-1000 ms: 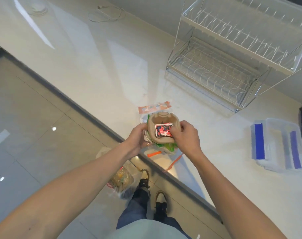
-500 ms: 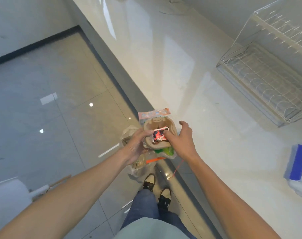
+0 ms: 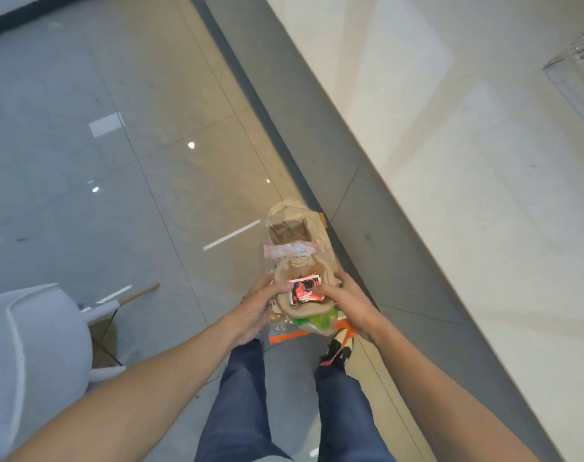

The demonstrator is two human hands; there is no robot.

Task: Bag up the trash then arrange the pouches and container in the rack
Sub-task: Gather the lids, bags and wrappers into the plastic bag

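Both grips pinch the beige moulded pulp tray [image 3: 302, 306] of wrappers: left hand [image 3: 258, 306] at nine o'clock, right hand [image 3: 347, 300] at three. Keep it level, then lower it squarely into the clear plastic bag [image 3: 292, 228] at twelve.

I saw a tan bowl [image 3: 304, 308] holding a red, black and white packet [image 3: 305, 290], green trash [image 3: 317, 321] at 6 o'clock, over grey floor [image 3: 83, 161].

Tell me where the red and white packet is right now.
Head view, lower centre: the red and white packet lies inside the tan bowl, pinched between the left hand and right hand, above the floor.
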